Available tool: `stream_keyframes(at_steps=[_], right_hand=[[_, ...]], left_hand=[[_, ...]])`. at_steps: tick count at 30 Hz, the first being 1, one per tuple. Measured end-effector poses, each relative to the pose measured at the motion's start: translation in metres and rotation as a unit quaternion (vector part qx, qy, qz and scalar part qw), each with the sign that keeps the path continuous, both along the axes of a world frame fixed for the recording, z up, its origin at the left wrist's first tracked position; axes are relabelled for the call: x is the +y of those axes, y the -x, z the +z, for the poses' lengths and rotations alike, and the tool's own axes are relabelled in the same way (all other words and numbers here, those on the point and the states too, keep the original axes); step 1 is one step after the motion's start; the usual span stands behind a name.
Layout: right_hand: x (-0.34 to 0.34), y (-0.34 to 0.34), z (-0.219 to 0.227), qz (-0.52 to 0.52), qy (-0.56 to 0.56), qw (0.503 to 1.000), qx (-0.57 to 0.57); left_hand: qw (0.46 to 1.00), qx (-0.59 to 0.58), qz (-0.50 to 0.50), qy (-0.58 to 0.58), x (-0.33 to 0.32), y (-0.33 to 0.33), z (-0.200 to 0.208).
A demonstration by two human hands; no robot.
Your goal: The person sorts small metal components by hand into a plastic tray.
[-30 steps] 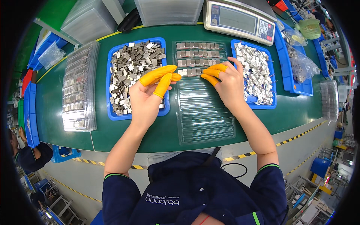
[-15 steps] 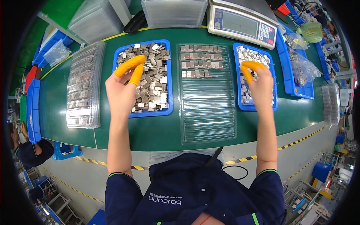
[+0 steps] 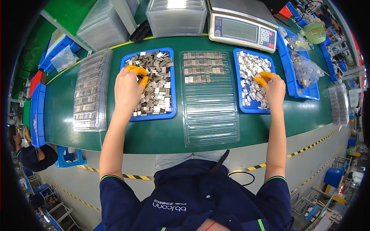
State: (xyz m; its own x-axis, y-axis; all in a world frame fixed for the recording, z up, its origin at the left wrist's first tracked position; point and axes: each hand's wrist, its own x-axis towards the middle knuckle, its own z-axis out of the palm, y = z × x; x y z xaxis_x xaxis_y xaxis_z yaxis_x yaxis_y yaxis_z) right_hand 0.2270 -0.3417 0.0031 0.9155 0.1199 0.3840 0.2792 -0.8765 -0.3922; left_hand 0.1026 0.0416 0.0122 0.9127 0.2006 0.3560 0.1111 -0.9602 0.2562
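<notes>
Left hand (image 3: 129, 86) and right hand (image 3: 274, 89) moved off clear tray (image 3: 212, 115); left at metal connectors (image 3: 156, 90), left blue bin (image 3: 154, 116); right at white connectors (image 3: 248, 69), right blue bin (image 3: 254, 111). Fingertips' grip: not discernible.

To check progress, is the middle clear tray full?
Partly full: the tray has connectors in its top four rows; lower slots look bare.

Silvery connectors (image 3: 157, 94), white connectors (image 3: 248, 69), heaped

From here I see white lettering (image 3: 169, 205) on the navy cloth shirt (image 3: 196, 192) and printed keys (image 3: 267, 36) on the white, boxy scale (image 3: 239, 30).
</notes>
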Motion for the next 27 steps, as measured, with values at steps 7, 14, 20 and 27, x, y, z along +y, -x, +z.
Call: stream_keyframes(at_steps=[7, 14, 20, 27], right_hand=[[-0.011, 0.002, 0.005, -0.013, -0.096, 0.994, 0.055], [-0.013, 0.003, 0.005, 0.005, -0.231, 0.973, 0.011], [-0.021, -0.006, -0.003, 0.009, -0.271, 0.963, 0.012], [0.005, -0.003, 0.008, 0.051, -0.399, 0.914, 0.056]], left_hand=[[0.99, -0.027, 0.011, 0.137, -0.003, -0.006, -0.004], [0.881, -0.127, 0.0, 0.456, -0.021, 0.004, 0.009], [0.868, -0.086, -0.04, 0.487, -0.049, 0.005, 0.012], [0.709, 0.033, -0.053, 0.702, -0.086, 0.001, 0.013]])
